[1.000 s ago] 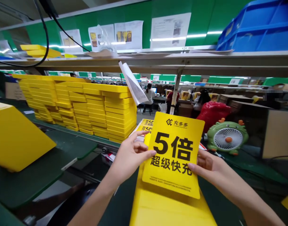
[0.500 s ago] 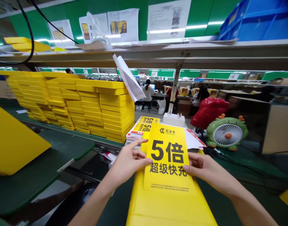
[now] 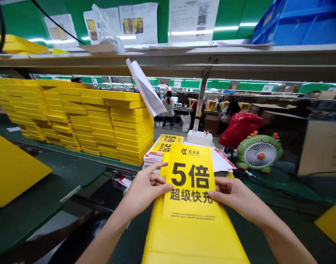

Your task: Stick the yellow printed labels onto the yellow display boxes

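A yellow label sheet point(image 3: 191, 183) printed with a big black "5" and Chinese characters lies flat on a yellow plastic panel point(image 3: 195, 238) in front of me. My left hand point(image 3: 146, 190) pinches the sheet's left edge with thumb and fingers. At the right edge my right hand point(image 3: 233, 196) holds it the same way. A stack of more printed sheets point(image 3: 163, 148) sits just beyond the panel.
Tall stacks of yellow trays point(image 3: 102, 121) fill the left back. A green dragon-shaped fan point(image 3: 259, 154) and a red bag point(image 3: 239, 130) stand at right. A yellow panel point(image 3: 11, 176) lies on the green conveyor point(image 3: 69, 172). People work far behind. An overhead shelf point(image 3: 184, 60) holds a blue crate point(image 3: 299, 22).
Both hands have brought the label sheet down from a raised, tilted position until it lies flat on the yellow panel. The view shifted slightly downward.
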